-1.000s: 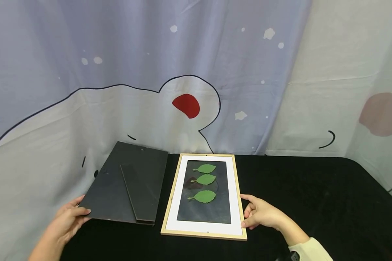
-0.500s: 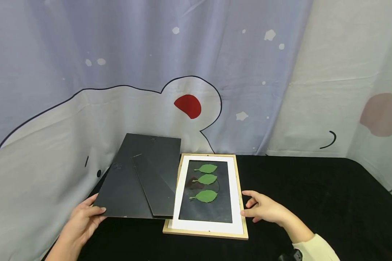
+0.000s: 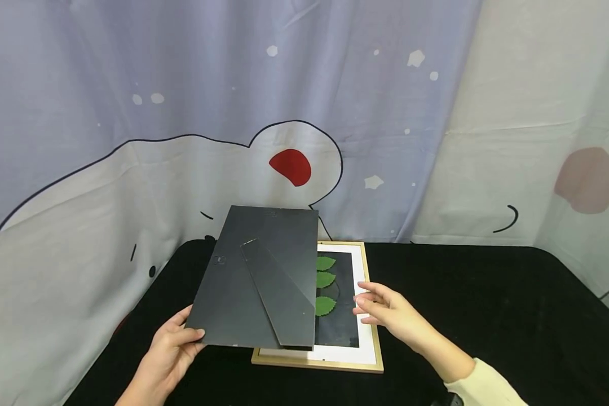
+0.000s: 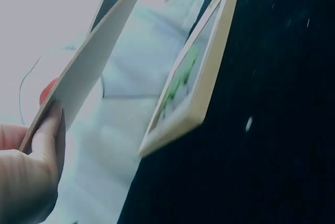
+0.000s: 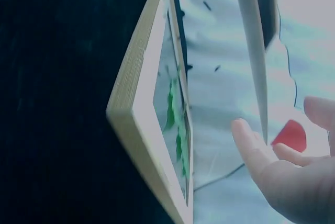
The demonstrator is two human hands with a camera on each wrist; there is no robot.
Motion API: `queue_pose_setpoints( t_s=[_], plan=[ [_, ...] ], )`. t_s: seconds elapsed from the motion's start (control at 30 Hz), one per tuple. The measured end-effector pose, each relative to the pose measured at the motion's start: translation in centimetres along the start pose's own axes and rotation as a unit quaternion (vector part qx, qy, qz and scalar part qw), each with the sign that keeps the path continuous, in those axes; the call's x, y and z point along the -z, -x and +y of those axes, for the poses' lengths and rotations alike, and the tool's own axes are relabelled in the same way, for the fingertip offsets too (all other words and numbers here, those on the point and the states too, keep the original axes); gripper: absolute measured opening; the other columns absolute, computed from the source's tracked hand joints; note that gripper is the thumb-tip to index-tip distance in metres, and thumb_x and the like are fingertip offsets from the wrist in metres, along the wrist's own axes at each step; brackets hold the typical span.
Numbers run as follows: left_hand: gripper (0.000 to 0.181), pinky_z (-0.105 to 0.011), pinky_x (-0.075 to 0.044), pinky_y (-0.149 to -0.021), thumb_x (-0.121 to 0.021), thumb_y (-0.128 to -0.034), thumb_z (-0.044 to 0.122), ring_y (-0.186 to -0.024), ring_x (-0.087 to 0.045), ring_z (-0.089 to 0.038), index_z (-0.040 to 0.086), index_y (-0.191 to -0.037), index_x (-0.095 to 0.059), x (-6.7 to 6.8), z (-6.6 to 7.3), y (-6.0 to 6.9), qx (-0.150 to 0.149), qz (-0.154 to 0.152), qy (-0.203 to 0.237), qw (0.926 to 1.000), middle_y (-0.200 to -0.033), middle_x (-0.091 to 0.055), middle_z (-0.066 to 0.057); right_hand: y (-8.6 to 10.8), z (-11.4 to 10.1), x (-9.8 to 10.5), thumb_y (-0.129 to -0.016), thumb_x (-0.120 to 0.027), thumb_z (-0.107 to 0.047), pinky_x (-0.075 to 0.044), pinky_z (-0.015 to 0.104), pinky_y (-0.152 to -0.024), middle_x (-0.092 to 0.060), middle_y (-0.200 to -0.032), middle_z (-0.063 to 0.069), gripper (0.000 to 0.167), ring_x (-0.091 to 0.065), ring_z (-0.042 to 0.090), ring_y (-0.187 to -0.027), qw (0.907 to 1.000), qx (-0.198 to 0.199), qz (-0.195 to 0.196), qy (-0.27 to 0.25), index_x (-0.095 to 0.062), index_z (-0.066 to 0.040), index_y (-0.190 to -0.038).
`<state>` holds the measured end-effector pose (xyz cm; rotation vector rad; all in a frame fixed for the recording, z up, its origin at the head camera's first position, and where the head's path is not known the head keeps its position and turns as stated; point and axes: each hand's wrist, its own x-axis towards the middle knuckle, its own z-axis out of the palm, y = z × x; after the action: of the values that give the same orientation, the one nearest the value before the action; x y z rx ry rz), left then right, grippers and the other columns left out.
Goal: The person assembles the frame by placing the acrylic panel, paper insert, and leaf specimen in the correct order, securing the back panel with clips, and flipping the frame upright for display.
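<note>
My left hand (image 3: 164,358) grips a black picture-frame backing board (image 3: 223,299) by its near left corner, thumb on top. A flat easel leg (image 3: 284,304) lies along the board's upper face. The board hangs above the left part of a light wooden picture frame (image 3: 375,352), which lies on the table with a white mat (image 3: 368,338) and three green leaves (image 3: 325,306). The board hides the leaves' left ends. Over the frame's right side, my right hand (image 3: 393,317) is raised, fingers extended and holding nothing. In the right wrist view the board's edge (image 5: 256,51) comes close to those fingers.
A black cloth (image 3: 487,316) covers the table and reaches right of the frame. Behind stands a pale curtain (image 3: 223,180) with a cartoon print, close to the table's back edge.
My left hand has carried the backing board rightward, from beside the frame to over its left part. The right hand has left the frame's right edge and moved up and left.
</note>
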<state>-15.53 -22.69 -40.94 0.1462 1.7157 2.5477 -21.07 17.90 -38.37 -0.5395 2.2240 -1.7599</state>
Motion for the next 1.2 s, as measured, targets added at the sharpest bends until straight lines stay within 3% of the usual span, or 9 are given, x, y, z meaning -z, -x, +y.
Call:
queue_pose_setpoints(
  t_s=[0.1,0.33,0.5,0.63,0.73,0.87,0.97,1.2],
  plan=[
    [0.073,-0.030,-0.050,-0.091,-0.035,-0.0826,-0.023,-0.112,-0.057,-0.006,-0.012,-0.145,0.001,-1.7,-0.4,-0.1,0.010,0.012,-0.003,0.9999,-0.123,-0.055,0.010,-0.1,-0.4,-0.7,-0.100,-0.054,-0.028,-0.052,0.038,-0.090,-0.051,-0.129,0.031,0.064,-0.061,0.034,-0.113,0.9997,-0.006,-0.008,-0.021,-0.028,0.008,-0.145],
    [0.073,-0.033,-0.048,-0.093,-0.037,-0.0802,-0.022,-0.115,-0.056,-0.012,-0.009,-0.147,-0.008,-5.2,-1.2,-0.5,0.045,0.034,0.022,0.9982,-0.143,-0.037,-0.018,-0.3,-0.8,-1.6,-0.100,-0.052,-0.030,-0.051,0.037,-0.093,-0.043,-0.136,0.031,0.069,-0.058,0.033,-0.115,0.9968,-0.038,-0.003,-0.070,-0.018,0.005,-0.149],
    [0.074,-0.034,-0.049,-0.093,-0.037,-0.0784,-0.022,-0.114,-0.057,-0.013,-0.009,-0.146,-0.010,-7.0,-1.5,-0.7,0.051,0.026,0.034,0.9978,-0.134,-0.047,-0.013,-0.3,-0.8,-1.7,-0.101,-0.049,-0.029,-0.037,0.052,-0.105,-0.022,-0.147,0.037,0.076,-0.036,0.048,-0.132,0.9923,-0.057,-0.010,-0.110,-0.005,0.009,-0.150],
    [0.073,-0.033,-0.050,-0.092,-0.038,-0.0779,-0.022,-0.112,-0.058,-0.014,-0.008,-0.144,-0.011,-8.0,-1.7,-0.8,0.052,0.025,0.044,0.9973,-0.127,-0.052,-0.010,-0.3,-0.7,-1.4,-0.101,-0.047,-0.029,-0.020,0.062,-0.108,-0.008,-0.153,0.035,0.079,-0.014,0.046,-0.141,0.9888,-0.065,-0.006,-0.135,0.002,0.008,-0.150],
    [0.071,-0.033,-0.051,-0.090,-0.038,-0.0768,-0.022,-0.111,-0.059,-0.014,-0.007,-0.141,-0.014,-8.7,-1.9,-0.9,0.051,0.032,0.050,0.9969,-0.124,-0.054,-0.010,-0.2,-0.7,-1.1,-0.101,-0.047,-0.027,-0.034,0.053,-0.107,-0.025,-0.150,0.030,0.075,-0.036,0.041,-0.135,0.9875,-0.055,-0.008,-0.147,-0.001,0.007,-0.150],
    [0.067,-0.034,-0.051,-0.090,-0.039,-0.0763,-0.022,-0.111,-0.059,-0.015,-0.005,-0.137,-0.018,-9.3,-2.3,-0.8,0.053,0.033,0.052,0.9967,-0.124,-0.055,-0.010,-0.2,-0.6,-0.7,-0.100,-0.052,-0.019,-0.052,0.032,-0.087,-0.059,-0.123,0.010,0.071,-0.062,0.015,-0.103,0.9821,-0.028,-0.022,-0.185,-0.008,0.007,-0.149],
    [0.065,-0.035,-0.050,-0.091,-0.039,-0.0762,-0.023,-0.112,-0.059,-0.015,-0.004,-0.135,-0.020,-9.5,-2.5,-0.8,0.055,0.029,0.056,0.9965,-0.124,-0.055,-0.010,-0.2,-0.5,-0.6,-0.097,-0.055,-0.011,-0.054,0.029,-0.082,-0.067,-0.107,0.000,0.071,-0.067,0.011,-0.094,0.9769,-0.013,-0.029,-0.212,-0.009,0.009,-0.147],
    [0.061,-0.032,-0.052,-0.086,-0.040,-0.0759,-0.023,-0.104,-0.061,-0.014,0.001,-0.129,-0.022,-10.0,-3.2,-0.8,0.066,0.018,0.063,0.9956,-0.114,-0.059,-0.006,0.1,-0.1,-0.4,-0.095,-0.057,-0.005,-0.055,0.028,-0.078,-0.069,-0.102,0.000,0.073,-0.068,0.012,-0.089,0.9754,-0.013,-0.016,-0.220,-0.008,0.009,-0.147]
  ],
)
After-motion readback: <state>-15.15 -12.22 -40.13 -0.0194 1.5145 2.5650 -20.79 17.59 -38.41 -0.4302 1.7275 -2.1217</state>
